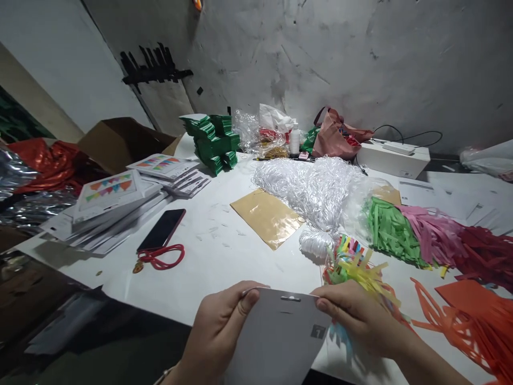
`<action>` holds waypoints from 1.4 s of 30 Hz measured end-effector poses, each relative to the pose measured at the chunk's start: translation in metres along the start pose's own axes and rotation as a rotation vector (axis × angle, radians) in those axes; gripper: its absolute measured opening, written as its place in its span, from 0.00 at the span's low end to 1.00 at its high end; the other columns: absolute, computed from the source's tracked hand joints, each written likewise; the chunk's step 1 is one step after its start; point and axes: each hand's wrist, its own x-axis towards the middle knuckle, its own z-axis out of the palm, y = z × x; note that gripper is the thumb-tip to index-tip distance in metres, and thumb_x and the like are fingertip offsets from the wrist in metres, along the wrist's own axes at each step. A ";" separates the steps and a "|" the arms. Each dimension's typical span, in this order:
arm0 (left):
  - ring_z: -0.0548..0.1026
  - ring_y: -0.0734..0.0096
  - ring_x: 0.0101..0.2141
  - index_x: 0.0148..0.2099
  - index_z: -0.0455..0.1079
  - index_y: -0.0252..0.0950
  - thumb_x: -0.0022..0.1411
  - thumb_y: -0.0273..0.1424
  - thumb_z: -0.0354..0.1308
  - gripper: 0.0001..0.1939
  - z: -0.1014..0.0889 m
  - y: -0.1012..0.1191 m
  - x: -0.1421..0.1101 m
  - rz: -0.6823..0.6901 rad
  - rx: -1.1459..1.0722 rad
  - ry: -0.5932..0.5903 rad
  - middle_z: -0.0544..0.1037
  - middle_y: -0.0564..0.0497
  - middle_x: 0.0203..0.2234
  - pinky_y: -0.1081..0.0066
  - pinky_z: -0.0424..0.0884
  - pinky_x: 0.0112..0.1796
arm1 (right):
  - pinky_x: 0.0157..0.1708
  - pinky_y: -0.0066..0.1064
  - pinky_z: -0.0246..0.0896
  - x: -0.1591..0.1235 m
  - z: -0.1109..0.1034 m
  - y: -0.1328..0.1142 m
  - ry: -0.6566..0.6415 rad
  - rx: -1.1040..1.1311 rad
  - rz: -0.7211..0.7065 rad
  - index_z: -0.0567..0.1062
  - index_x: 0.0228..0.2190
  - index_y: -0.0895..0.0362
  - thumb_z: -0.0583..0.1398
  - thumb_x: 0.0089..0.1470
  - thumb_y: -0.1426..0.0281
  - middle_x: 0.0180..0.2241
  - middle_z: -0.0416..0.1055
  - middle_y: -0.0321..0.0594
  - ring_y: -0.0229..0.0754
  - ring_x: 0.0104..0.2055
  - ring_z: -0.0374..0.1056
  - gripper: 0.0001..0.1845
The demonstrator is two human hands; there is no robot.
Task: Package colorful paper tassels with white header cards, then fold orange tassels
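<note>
Pinched by its two top corners, a white card (276, 342) with a slotted hang hole hangs in front of me at the table's front edge. My left hand (218, 326) grips the left corner between thumb and fingers. At the right corner, my right hand (356, 315) does the same. A small dark printed square shows on the card's right side; its lower part runs out of view. Behind my right hand lies a bunch of multicoloured paper strips (356, 264), partly covered by it.
Stacked printed cards (108, 198) and a phone (162, 230) with a red cord lie left. Centre: a brown envelope (266, 214) and white string (316, 187). Green, pink, red and orange tassels (393, 230) spread right. Green bundles (214, 141) and a white box (395, 158) stand behind.
</note>
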 end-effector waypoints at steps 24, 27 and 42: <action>0.73 0.62 0.32 0.28 0.72 0.40 0.50 0.49 0.64 0.18 -0.156 -0.027 0.147 -0.431 0.272 0.083 0.75 0.55 0.25 0.71 0.69 0.33 | 0.45 0.39 0.68 0.175 -0.060 0.072 0.072 -0.632 0.285 0.78 0.38 0.58 0.63 0.61 0.69 0.39 0.77 0.40 0.43 0.42 0.74 0.06; 0.74 0.58 0.36 0.28 0.75 0.39 0.52 0.49 0.63 0.18 -0.113 -0.039 0.163 -0.440 0.318 -0.087 0.77 0.52 0.28 0.70 0.68 0.36 | 0.47 0.42 0.68 0.206 -0.052 0.087 0.114 -0.730 0.411 0.76 0.40 0.58 0.63 0.62 0.63 0.43 0.74 0.40 0.44 0.46 0.71 0.11; 0.79 0.59 0.40 0.35 0.76 0.36 0.53 0.44 0.66 0.16 -0.046 -0.053 0.170 -0.637 -0.103 -0.354 0.83 0.49 0.35 0.68 0.70 0.42 | 0.36 0.33 0.70 0.214 -0.051 0.106 0.119 -0.214 0.547 0.70 0.54 0.58 0.64 0.60 0.68 0.38 0.74 0.38 0.39 0.35 0.73 0.21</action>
